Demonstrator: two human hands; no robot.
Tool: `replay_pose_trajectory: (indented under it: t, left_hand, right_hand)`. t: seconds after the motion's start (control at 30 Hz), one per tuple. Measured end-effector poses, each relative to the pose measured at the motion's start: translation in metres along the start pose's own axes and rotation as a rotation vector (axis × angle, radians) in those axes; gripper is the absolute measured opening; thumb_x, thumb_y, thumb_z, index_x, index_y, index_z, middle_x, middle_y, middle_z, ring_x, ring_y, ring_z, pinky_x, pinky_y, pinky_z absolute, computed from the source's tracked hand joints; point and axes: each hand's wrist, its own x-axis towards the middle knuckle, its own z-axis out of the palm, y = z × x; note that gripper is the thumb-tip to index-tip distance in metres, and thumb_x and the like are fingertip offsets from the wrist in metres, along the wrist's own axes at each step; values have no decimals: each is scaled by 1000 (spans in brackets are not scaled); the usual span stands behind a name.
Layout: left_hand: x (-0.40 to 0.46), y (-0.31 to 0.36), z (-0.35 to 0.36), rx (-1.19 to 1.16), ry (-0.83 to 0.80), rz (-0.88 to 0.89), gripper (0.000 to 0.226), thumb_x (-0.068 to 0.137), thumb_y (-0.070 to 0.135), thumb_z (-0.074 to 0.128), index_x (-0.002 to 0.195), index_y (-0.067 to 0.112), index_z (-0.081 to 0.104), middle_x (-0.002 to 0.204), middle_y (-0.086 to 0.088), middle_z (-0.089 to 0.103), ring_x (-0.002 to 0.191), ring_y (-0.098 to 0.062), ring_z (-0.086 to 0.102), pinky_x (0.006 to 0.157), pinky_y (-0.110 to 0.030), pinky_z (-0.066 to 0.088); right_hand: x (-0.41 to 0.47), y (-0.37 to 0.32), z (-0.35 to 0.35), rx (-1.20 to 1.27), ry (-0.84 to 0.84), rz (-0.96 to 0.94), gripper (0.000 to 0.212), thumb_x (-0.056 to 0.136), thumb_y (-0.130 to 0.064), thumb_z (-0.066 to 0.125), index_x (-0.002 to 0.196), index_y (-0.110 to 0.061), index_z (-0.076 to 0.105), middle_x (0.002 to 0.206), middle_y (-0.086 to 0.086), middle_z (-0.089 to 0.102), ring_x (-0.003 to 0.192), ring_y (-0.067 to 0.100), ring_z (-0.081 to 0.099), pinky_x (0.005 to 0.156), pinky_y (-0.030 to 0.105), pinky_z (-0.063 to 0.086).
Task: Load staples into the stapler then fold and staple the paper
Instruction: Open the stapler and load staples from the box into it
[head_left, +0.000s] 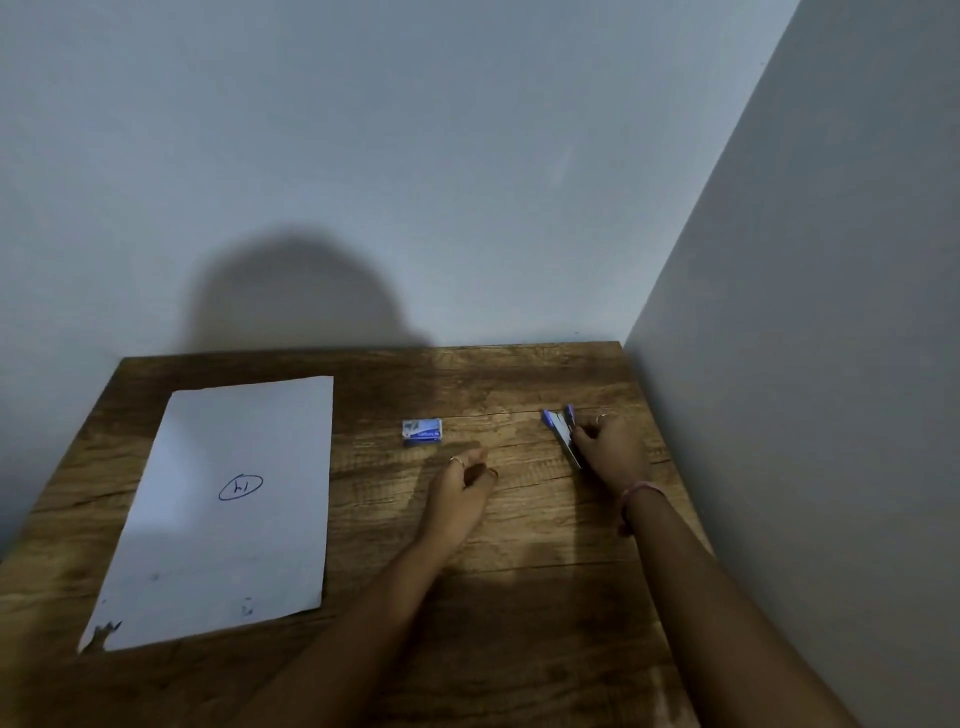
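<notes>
A small blue and silver stapler (561, 432) lies at the right of the wooden table, its top hinged up. My right hand (609, 448) grips its near end. A little blue box of staples (422, 432) sits at mid-table. Just below and right of the box hovers my left hand (464, 486), fingers loosely curled and holding nothing. A white sheet of paper (228, 509) with a circled number in blue ink lies flat on the left half of the table, its near left corner torn and smudged.
The wooden table (519, 571) stands in a corner: a grey wall runs along its far edge and another wall (805, 364) along its right side. My shadow falls on the far wall.
</notes>
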Motion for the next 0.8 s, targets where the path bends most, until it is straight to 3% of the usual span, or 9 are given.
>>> replay_pose_trajectory:
  t: [0.13, 0.23, 0.33, 0.4, 0.5, 0.6, 0.7, 0.8]
  left_hand:
    - [-6, 10, 3, -10, -60, -15, 34, 94, 18, 56, 128, 16, 55, 131, 3, 57, 118, -7, 50, 94, -18, 36]
    - [-11, 24, 7, -55, -77, -19, 35, 93, 23, 56, 127, 16, 56, 130, 3, 57, 117, -7, 50, 92, -19, 37]
    - [-18, 47, 10, -225, -87, 21, 43, 91, 31, 61, 131, 17, 52, 127, 1, 59, 118, -13, 55, 97, -26, 44]
    - [-23, 63, 9, -344, -80, 80, 48, 88, 34, 64, 131, 16, 52, 126, -1, 61, 117, -16, 57, 103, -35, 45]
    - [-30, 88, 5, -504, -62, 198, 27, 85, 29, 69, 110, 20, 68, 108, 1, 71, 106, -16, 64, 98, -37, 49]
    - [-37, 106, 0, -602, -52, 319, 5, 85, 20, 69, 87, 22, 74, 90, 3, 75, 90, -13, 68, 87, -34, 53]
    - [-43, 121, -4, -630, -33, 425, 9, 88, 15, 66, 92, 22, 71, 88, 7, 74, 88, -7, 68, 79, -24, 53]
    - [-50, 133, -8, -718, 15, 436, 9, 89, 15, 64, 94, 21, 69, 89, 9, 74, 91, -4, 67, 79, -22, 51]
  right_hand:
    - [-12, -6, 2, -33, 17, 36, 22, 90, -25, 58, 102, -15, 73, 87, 10, 69, 79, 21, 63, 74, 37, 55]
    - [-29, -16, 0, 77, 96, 2, 23, 90, -27, 61, 106, -16, 72, 89, 7, 71, 80, 18, 65, 74, 34, 55]
    - [-53, -37, -12, 260, 259, -158, 19, 89, -27, 63, 97, -15, 75, 80, 3, 73, 73, 12, 66, 70, 26, 52]
    - [-68, -53, -23, 336, 378, -287, 15, 87, -23, 66, 95, -14, 76, 79, 1, 72, 69, 4, 64, 67, 13, 46]
    - [-88, -73, -40, 367, 552, -453, 16, 85, -15, 70, 100, -10, 74, 86, 0, 69, 66, 0, 60, 67, -1, 40]
    - [-100, -88, -53, 391, 612, -560, 16, 85, -12, 70, 100, -8, 74, 86, -1, 69, 72, -1, 60, 69, 0, 40]
    - [-105, -99, -63, 521, 588, -559, 14, 87, -13, 68, 100, -12, 72, 84, -10, 67, 76, -10, 62, 71, 3, 43]
    - [-110, -108, -72, 863, 578, -416, 14, 86, -14, 67, 93, -26, 65, 73, -13, 70, 71, 0, 68, 64, 19, 55]
